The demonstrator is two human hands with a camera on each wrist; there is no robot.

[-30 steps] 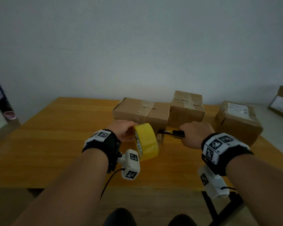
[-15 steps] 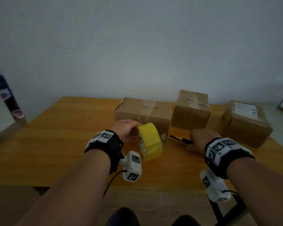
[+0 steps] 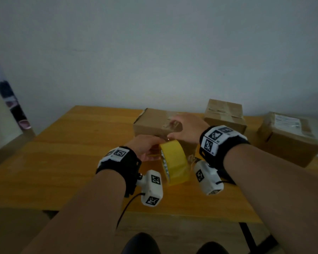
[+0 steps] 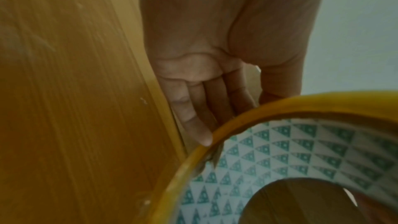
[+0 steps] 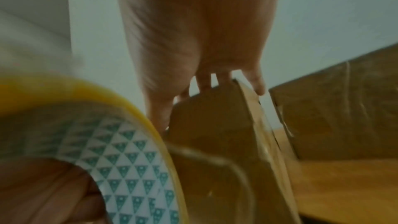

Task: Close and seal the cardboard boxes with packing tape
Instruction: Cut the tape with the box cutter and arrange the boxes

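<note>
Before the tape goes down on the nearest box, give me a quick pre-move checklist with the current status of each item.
1. Tape roll in left hand: ok.
2. Right hand on nearest box, fingers spread flat: ok.
3. Flaps shut on that box: ok.
4. Strip pulled free from roll toward box: ok, a clear strip shows in the right wrist view.
5. Cutter within reach: cannot tell.

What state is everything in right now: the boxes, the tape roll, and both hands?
Left box: closed, taped, right hand on top.
Middle box: closed, taped.
Right box: closed, labelled.
Tape roll: on edge, off the table.
Left hand: holds the roll.
Right hand: open, fingers spread.
</note>
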